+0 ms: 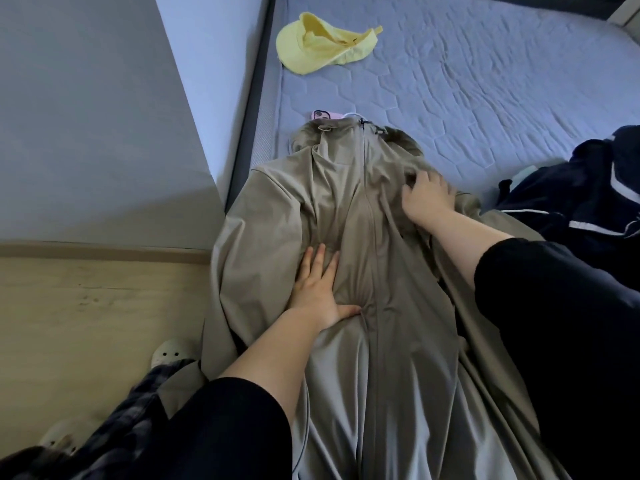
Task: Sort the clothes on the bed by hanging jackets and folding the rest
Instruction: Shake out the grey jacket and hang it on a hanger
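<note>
A khaki zip-up jacket [349, 209] lies front up on the bed [485, 81], collar away from me, its hem hanging over the near edge. My left hand [320, 289] rests flat on the jacket's front, left of the zip, fingers straight. My right hand [427, 195] lies on the jacket's right shoulder with its fingertips curled into the cloth there. A dark navy garment with white stripes [588, 199] sits crumpled at the right edge of the bed. A yellow cap [322, 43] lies upside down further up the mattress.
A pink phone [325, 115] pokes out from under the jacket's collar. The grey wall [86, 116] and wooden floor [86, 323] lie left of the bed. Pale clogs [169, 351] and a plaid trouser leg [121, 420] show at bottom left.
</note>
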A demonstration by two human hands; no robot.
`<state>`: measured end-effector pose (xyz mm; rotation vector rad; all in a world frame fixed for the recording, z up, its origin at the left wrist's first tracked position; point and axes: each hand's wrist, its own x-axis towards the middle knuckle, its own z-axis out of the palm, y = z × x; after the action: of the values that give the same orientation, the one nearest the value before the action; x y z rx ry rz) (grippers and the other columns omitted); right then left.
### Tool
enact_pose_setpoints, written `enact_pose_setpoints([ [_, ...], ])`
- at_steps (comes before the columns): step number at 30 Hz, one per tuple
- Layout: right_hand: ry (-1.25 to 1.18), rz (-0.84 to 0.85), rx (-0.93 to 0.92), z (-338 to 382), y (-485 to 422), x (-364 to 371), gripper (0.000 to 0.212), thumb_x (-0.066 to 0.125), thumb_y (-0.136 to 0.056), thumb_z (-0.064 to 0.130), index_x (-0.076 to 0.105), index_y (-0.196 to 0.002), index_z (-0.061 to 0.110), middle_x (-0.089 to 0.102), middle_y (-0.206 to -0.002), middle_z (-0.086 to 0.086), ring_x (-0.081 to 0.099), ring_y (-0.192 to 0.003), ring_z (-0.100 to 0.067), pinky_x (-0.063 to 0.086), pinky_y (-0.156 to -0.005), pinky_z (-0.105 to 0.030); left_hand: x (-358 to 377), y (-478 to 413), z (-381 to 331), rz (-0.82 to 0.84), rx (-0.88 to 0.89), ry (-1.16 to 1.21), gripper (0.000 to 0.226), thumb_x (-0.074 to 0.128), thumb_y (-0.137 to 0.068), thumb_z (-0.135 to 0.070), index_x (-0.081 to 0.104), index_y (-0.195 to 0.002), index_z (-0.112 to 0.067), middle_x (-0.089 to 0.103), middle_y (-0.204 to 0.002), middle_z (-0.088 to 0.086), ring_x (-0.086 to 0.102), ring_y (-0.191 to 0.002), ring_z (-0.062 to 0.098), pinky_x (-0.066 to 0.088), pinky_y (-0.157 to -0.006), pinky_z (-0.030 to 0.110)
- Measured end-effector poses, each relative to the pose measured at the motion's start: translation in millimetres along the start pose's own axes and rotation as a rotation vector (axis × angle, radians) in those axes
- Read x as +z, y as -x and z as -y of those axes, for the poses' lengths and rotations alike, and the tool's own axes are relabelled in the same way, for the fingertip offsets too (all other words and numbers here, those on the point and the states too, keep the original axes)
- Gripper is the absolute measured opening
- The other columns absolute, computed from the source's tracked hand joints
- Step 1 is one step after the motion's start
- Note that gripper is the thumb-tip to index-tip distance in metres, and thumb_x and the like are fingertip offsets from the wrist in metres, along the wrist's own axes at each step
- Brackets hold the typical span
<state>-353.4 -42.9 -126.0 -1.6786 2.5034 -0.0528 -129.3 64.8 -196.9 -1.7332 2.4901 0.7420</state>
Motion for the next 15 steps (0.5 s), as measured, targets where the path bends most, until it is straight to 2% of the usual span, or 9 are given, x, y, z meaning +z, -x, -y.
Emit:
enact_pose_setpoints([
  [2,0.015,0.176,0.049,-11,-6,1,0.05,0.037,-0.097,0.04,0.04,-0.132,0.005,0.046,-0.136,-0.02,0.042,-0.126,-0.038,0.028,-0.108,-0.053,1,-1,0,-0.001,-0.002,-0.007,0.112,0.054,-0.075,-0.074,-0.01,-0.151,-0.023,-0.021,-0.158,0.001,-0.024,-0.143,0.023,-0.014,-0.114,0.033],
  [3,-0.003,0.199,0.044,-15,-9,2,0.049,0.037,-0.097,0.041,0.041,-0.13,0.004,0.048,-0.133,-0.021,0.045,-0.123,-0.039,0.033,-0.105,-0.052,2,-1,0,-0.002,-0.003,-0.007,0.112,0.054,-0.075,-0.074,-0.01,-0.151,-0.023,-0.021,-0.158,0.001,-0.025,-0.143,0.023,-0.014,-0.114,0.033],
  [6,-0.072,0.09,0.021,-20,-15,2,0.048,0.037,-0.098,0.039,0.047,-0.125,0.001,0.048,-0.129,-0.024,0.046,-0.118,-0.04,0.04,-0.098,-0.045,4,-2,3,-0.007,0.0,-0.004,0.113,0.053,-0.074,-0.075,-0.01,-0.151,-0.024,-0.022,-0.158,0.0,-0.025,-0.143,0.022,-0.012,-0.115,0.034],
  [9,-0.167,0.006,0.037,-24,-25,-7,0.054,0.035,-0.099,0.039,0.038,-0.139,0.002,0.037,-0.14,-0.025,0.033,-0.13,-0.039,0.03,-0.106,-0.043,6,-2,4,-0.02,0.002,0.013,0.112,0.054,-0.073,-0.076,-0.009,-0.152,-0.026,-0.021,-0.158,-0.002,-0.023,-0.143,0.02,-0.01,-0.114,0.033],
  [12,-0.293,0.133,0.079,-27,-37,-11,0.062,0.034,-0.1,0.043,0.025,-0.147,0.005,0.03,-0.15,-0.019,0.027,-0.138,-0.035,0.024,-0.111,-0.041,7,-4,5,-0.027,0.002,0.024,0.112,0.054,-0.072,-0.077,-0.009,-0.151,-0.028,-0.021,-0.158,-0.004,-0.023,-0.143,0.019,-0.009,-0.113,0.032],
  [15,-0.415,0.247,0.142,-23,-38,-9,0.065,0.032,-0.1,0.048,0.027,-0.146,0.003,0.036,-0.148,-0.018,0.036,-0.135,-0.034,0.029,-0.107,-0.037,9,-6,6,-0.023,0.007,0.028,0.113,0.054,-0.072,-0.077,-0.009,-0.151,-0.028,-0.022,-0.158,-0.004,-0.024,-0.143,0.019,-0.01,-0.113,0.032],
])
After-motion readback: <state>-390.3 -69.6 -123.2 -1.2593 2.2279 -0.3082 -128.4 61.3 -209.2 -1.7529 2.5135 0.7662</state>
